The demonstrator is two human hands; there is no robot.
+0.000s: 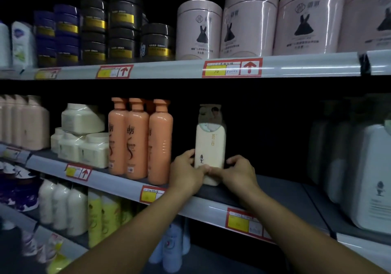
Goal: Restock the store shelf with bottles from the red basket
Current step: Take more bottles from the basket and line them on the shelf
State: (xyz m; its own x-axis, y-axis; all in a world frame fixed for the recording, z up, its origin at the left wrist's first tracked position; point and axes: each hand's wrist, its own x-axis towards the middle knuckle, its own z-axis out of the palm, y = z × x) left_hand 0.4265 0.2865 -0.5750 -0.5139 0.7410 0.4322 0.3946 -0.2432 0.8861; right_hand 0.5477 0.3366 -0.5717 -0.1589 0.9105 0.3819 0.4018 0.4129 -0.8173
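A person's two bare arms reach up from below toward the middle shelf point(281, 191) of a dim store rack. Both hands hold one cream bottle point(209, 146), which stands upright on the shelf near its front edge. The left hand point(186, 174) wraps the bottle's lower left side, fingers curled behind it and thumb across the front. The right hand point(239, 173) grips the lower right side the same way, fingers clamped on the bottle, and the two thumbs meet at the front near its base. A second, similar bottle stands just behind it, mostly hidden.

Just left of the bottle stand three tall orange bottles point(139, 138) in a row. Farther left sit squat white jars point(84, 144), stacked. To the right the shelf is dark, with pale jugs point(368, 174) at the far right.

The shelf above carries dark jars point(122, 28) and round pink tubs point(249, 24). Red and yellow price tags point(231, 68) line the shelf edges. Below, white and yellow bottles point(105, 214) show. The red basket is out of view.
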